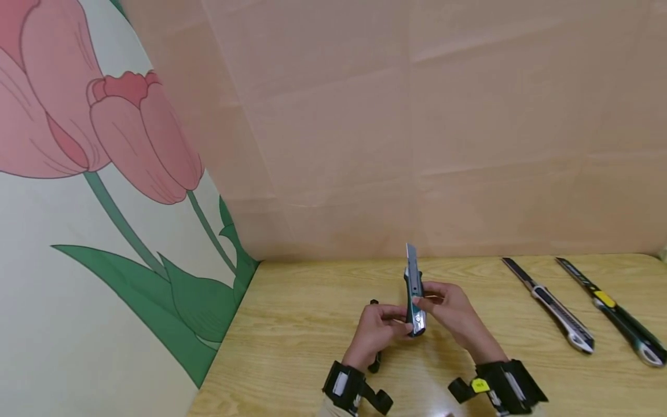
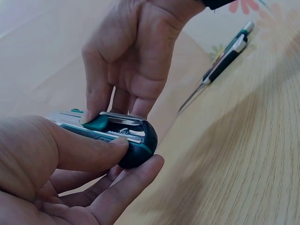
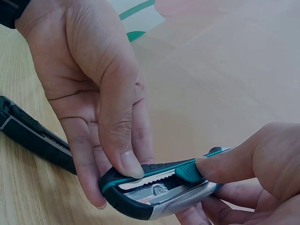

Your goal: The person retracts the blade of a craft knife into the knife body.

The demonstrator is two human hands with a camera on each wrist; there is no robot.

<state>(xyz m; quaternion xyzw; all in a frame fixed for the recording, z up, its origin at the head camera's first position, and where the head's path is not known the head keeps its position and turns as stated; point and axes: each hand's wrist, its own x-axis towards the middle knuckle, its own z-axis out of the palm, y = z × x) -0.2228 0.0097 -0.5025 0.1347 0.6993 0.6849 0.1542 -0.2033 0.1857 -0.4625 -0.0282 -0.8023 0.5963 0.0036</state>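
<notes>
Both hands hold a silver, black and green utility knife upright above the table, with its blade extended at the top. My left hand grips the rear end of the handle, the thumb along its side and the fingers beneath. My right hand pinches the handle higher up. In the right wrist view the right thumb presses on the green slider. Beside the slider, a slot shows the toothed track inside the handle. Behind my left hand lies a black utility knife, partly hidden by that hand.
Two more utility knives lie on the right of the wooden table: one grey and black, one black with a yellow part. Brown paper covers the back wall. A wall with painted tulips stands at the left.
</notes>
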